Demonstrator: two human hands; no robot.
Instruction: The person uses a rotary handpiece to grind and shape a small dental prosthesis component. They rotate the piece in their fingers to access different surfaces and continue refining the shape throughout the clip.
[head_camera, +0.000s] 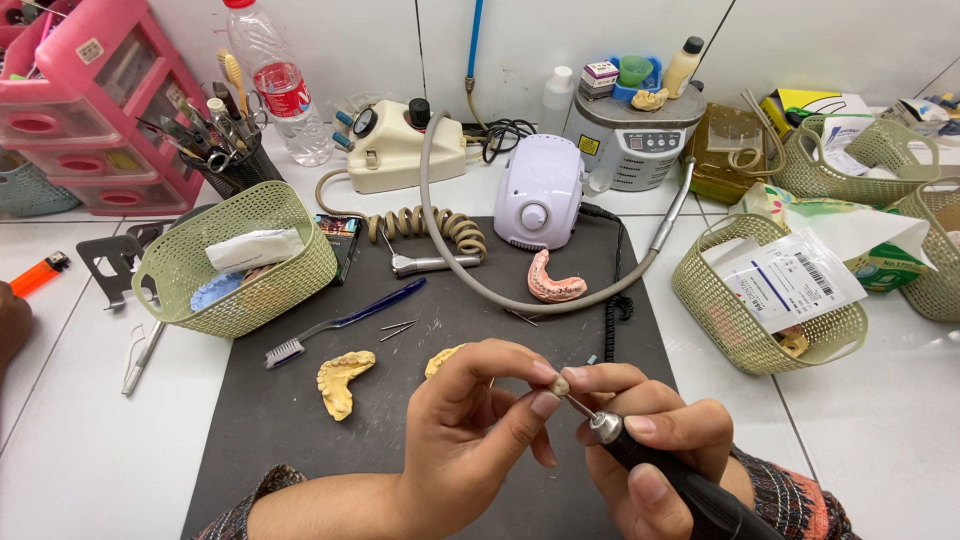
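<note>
Centrally, a small pale tooth-like piece (560, 385) is pinched narrowly between the fingers (545, 402) of the left hand (470, 430), raised above the dark mat (300, 430) on the bench (880, 430), presumably for steadiness; the right hand (650, 440) is wrapped around a black handpiece (690, 490), its tip held against the piece; both wrists are angled inward.

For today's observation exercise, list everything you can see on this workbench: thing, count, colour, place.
mat: 1, dark grey, centre
small piece: 1, pale, pinched in left fingers
handpiece: 1, black and silver, right hand
yellow casts: 2, on mat, one partly hidden
pink cast: 1, on mat
toothbrush: 1, blue, on mat
motor unit: 1, lilac, behind mat
baskets: 4, green, left and right
drawers: 1, pink, back left
bottle: 1, clear, back
lighter: 1, orange, left
left hand: 1
right hand: 1
</note>
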